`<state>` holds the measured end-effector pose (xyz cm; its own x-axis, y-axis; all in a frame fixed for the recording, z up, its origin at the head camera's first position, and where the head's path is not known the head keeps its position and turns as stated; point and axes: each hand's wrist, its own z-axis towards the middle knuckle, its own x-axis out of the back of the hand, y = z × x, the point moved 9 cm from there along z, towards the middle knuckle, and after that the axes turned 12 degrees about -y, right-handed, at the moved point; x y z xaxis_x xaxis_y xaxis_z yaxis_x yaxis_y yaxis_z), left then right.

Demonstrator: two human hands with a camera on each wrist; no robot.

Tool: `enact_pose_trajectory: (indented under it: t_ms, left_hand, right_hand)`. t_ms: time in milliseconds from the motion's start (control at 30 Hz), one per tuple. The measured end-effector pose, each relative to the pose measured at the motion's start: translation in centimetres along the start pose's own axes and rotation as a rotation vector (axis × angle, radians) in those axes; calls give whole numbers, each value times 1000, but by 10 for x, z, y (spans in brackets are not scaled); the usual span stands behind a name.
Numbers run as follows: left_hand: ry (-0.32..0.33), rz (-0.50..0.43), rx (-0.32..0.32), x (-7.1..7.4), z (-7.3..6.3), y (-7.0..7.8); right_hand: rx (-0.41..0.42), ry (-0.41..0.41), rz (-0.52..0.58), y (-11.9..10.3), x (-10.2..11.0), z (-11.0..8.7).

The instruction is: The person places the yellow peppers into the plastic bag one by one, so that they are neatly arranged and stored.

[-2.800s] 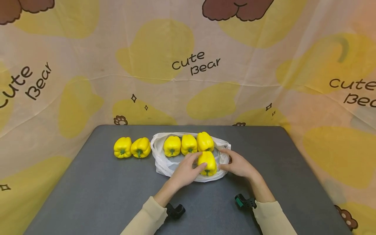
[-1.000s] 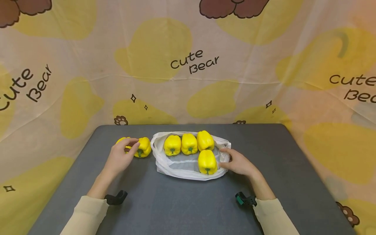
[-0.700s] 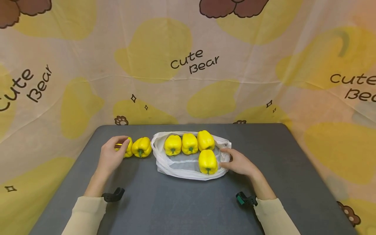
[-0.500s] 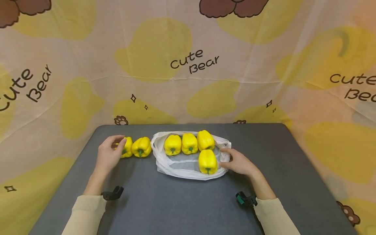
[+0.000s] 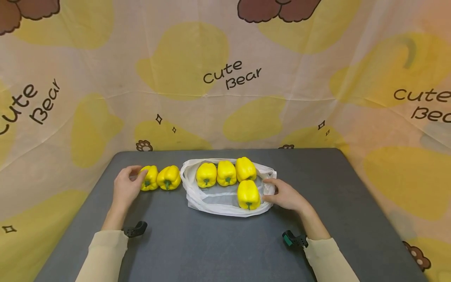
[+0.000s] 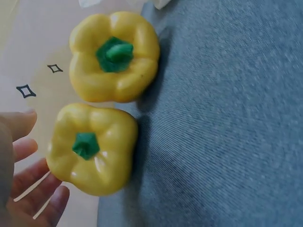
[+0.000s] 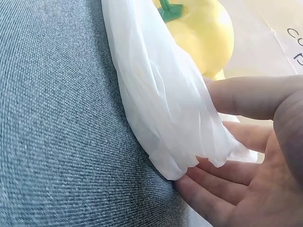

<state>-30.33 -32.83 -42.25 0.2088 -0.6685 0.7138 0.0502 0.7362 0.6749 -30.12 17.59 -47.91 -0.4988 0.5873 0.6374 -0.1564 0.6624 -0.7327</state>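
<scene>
Two yellow bell peppers with green stems lie side by side on the left of the table. My left hand [image 5: 125,188] is at the outer pepper [image 5: 150,178], thumb and fingers spread around its left side; in the left wrist view, fingertips touch or nearly touch it. Beside it is the inner bell pepper [image 5: 169,178]. A white plastic bag [image 5: 194,199] lies with its mouth spread, holding several yellow bell peppers, one of them a front pepper [image 5: 248,195]. My right hand [image 5: 287,195] holds the bag's right end, the plastic [image 7: 161,99] passing between thumb and fingers.
The dark grey table [image 5: 211,246] has its far edge just behind the bag and peppers. A patterned cloth backdrop [image 5: 190,58] hangs behind and at both sides. A black band [image 5: 135,230] sits on the left wrist, another band [image 5: 295,239] on the right.
My left hand has left the front pepper in the bag and crossed left to the outer loose pepper, shifting to its left side. The right hand stays at the bag's right end.
</scene>
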Motion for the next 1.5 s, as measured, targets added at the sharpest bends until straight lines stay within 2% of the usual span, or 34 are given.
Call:
enact_pose_trajectory:
  t_ms: [200, 333, 467, 767, 867, 1200, 1333, 1500]
  left_hand:
    - [-74, -14, 77, -9, 1, -18]
    - [-96, -44, 120, -14, 0, -28]
    - [-141, -69, 118, -19, 0, -31]
    - [-305, -96, 97, -31, 0, -34]
    - [-330, -101, 86, -32, 0, -34]
    - [-299, -151, 90, -27, -2, -39]
    - [-257, -155, 82, -19, -3, -35]
    - [-199, -118, 56, -8, -4, -21]
  right_hand:
    - [1, 0, 3, -1, -1, 0]
    - [-2, 2, 1, -1, 0, -1]
    - [4, 6, -7, -1, 0, -1]
    - [22, 11, -18, -3, 0, -2]
    - [10, 11, -15, -1, 0, -1]
    - [-6, 8, -6, 0, 1, -1]
    - [-7, 2, -7, -1, 0, -1]
    - [-9, 4, -8, -2, 0, -1]
